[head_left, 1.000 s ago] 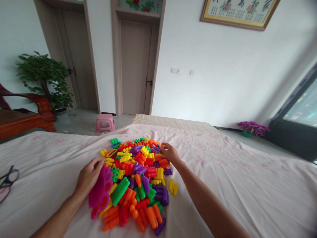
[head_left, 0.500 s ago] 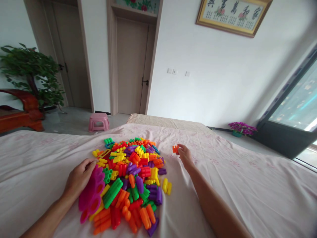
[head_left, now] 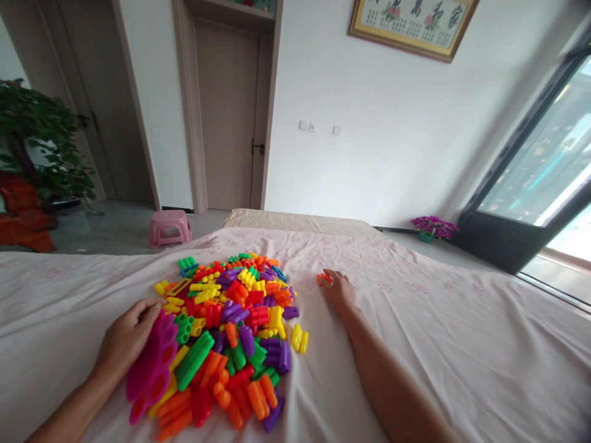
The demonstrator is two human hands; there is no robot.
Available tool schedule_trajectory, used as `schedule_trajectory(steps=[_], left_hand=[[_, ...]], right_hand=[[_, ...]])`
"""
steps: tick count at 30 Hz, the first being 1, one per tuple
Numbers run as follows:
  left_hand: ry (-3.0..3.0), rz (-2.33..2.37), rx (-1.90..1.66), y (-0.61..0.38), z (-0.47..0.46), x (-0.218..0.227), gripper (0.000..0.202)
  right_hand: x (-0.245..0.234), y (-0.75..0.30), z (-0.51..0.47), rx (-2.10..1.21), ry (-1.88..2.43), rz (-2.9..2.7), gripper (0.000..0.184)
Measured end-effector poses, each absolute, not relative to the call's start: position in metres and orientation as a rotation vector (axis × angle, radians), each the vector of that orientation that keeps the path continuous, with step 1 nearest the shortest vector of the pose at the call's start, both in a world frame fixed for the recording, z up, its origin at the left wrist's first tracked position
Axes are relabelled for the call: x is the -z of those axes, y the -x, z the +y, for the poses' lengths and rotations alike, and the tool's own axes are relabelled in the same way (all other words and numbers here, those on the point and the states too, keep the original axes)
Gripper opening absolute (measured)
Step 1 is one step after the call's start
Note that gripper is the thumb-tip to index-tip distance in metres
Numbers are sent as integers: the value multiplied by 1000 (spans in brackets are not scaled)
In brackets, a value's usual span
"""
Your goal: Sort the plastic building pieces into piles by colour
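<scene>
Change since 1 second ago: my right hand (head_left: 339,289) was at the far right edge of the block pile (head_left: 231,320). It is now off the pile, resting on the bed sheet (head_left: 438,344) to the right. Its fingertips pinch 1 small orange piece (head_left: 322,278), which touches the sheet. Result: that piece sits well apart from the pile, so 1 orange piece has been separated out.

My left hand (head_left: 125,335) has not shifted. It lies loosely spread on the magenta plate (head_left: 150,369), fingers draped over the plate's upper edge, with no closed grip visible. The plate leans against the pile's left side.

Counts:
- Magenta plate with round holes: 1.
- Orange piece set apart: 1.
- Yellow double piece (head_left: 300,338) lying just off the pile's right edge: 1.
- Pile pieces in red, orange, yellow, green and purple: too many and too overlapped to count.
- Pink stool (head_left: 170,226) on the floor beyond the bed: 1.
</scene>
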State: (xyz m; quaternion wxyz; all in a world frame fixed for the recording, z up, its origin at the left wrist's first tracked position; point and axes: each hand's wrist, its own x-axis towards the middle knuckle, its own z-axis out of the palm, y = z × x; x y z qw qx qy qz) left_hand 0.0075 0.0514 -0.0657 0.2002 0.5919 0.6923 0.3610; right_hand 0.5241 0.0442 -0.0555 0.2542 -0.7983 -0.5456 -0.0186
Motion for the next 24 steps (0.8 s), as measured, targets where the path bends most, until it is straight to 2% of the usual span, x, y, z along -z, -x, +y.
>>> schedule_trajectory(steps=[7,10,17,21,24], left_hand=[[-1657,1925,-1009,-9,50,64,38],[-1665,1911,-1031,-9,51,66,38],[-1674,1941,-1014,-10,48,61,39],[-1671,1917,-1023,-11,48,60,37],[-1656,1916,-1019,-11,48,60,37]], right_hand=[[51,-525,39,135,2218,-1427,40],[45,-513,35,137,1990,-1495,37],[20,-444,14,-272,1159,-1839,27],[16,-423,9,-250,1075,-2008,26],[20,-422,10,-211,1101,-1985,19]])
